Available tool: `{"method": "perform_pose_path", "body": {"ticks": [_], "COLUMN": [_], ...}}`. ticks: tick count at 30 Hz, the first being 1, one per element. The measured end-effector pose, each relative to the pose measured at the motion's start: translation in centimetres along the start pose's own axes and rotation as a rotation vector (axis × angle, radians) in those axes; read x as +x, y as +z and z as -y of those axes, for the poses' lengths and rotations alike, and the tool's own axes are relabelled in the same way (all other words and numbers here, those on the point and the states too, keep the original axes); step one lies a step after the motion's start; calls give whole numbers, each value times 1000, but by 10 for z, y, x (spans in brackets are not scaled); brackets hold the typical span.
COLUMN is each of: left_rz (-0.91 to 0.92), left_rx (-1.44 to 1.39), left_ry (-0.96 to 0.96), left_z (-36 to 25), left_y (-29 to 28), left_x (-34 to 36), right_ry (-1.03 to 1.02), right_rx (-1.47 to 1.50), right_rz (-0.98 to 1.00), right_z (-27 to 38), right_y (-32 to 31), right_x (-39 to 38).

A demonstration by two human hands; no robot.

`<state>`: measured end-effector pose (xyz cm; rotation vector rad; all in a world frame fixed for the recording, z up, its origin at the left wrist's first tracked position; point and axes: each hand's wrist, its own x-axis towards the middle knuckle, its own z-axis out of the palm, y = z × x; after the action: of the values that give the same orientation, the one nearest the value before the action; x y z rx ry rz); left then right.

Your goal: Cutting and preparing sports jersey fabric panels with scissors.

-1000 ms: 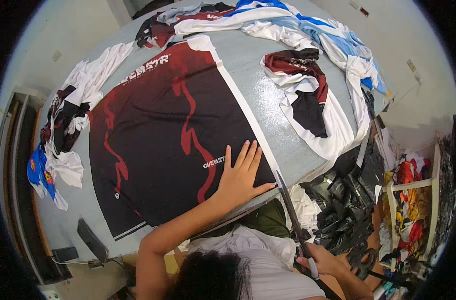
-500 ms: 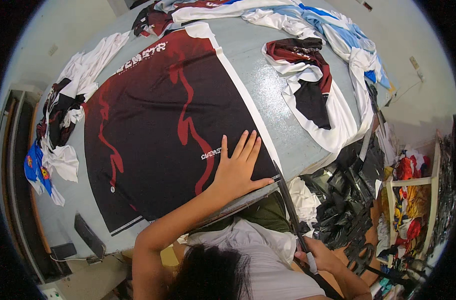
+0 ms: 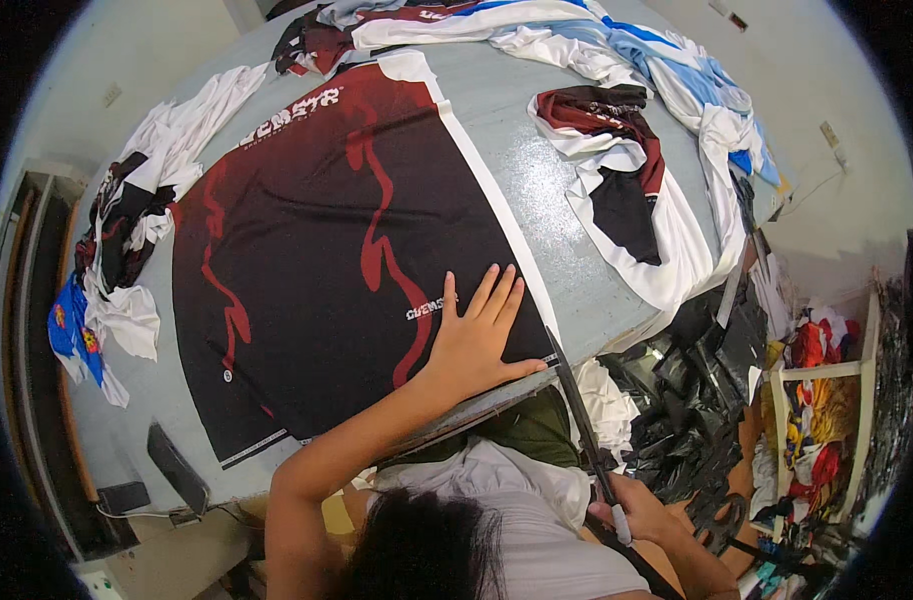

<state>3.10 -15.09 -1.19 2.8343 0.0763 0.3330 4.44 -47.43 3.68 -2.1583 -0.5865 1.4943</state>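
A large black and dark red printed fabric panel (image 3: 297, 240) with a white right border lies spread on the grey table. My left hand (image 3: 479, 335) presses flat on its near right corner, fingers spread, thumb pointing right. At that corner, a long, narrow dark strip-like thing (image 3: 582, 420) meets the panel's edge and slants down past the table's rim. My right hand (image 3: 637, 510) is closed around its lower part, close to my body, where a pale grey end (image 3: 623, 526) shows. Whether it is a blade or a strip of cloth I cannot make out.
Another dark red, black and white garment piece (image 3: 627, 190) lies crumpled to the right. Blue and white cloth (image 3: 667, 60) is heaped along the far edge, more cloth (image 3: 127, 230) at left. A phone-like dark slab (image 3: 177, 468) stands near left. Black plastic (image 3: 692, 400) fills the right.
The view has shifted slightly. Both hands keep the same places on the panel and the dark strip-like thing.
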Motion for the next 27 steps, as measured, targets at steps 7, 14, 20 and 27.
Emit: {"method": "perform_pose_path", "body": {"ticks": [7, 14, 20, 27], "left_rz": [10, -18, -26, -93], "left_rx": [-4, 5, -28, -30], "left_ry": [-8, -10, -29, -31], "left_z": [0, 1, 1, 2], "left_y": [0, 1, 2, 4], "left_x": [0, -1, -2, -4], "right_ry": [-68, -5, -2, 86], "right_rx": [9, -75, -56, -133], "right_rz": [-44, -80, -49, -63], "right_z": [13, 24, 29, 47], "right_y": [1, 5, -5, -10], "right_x": [-2, -4, -3, 13]}}
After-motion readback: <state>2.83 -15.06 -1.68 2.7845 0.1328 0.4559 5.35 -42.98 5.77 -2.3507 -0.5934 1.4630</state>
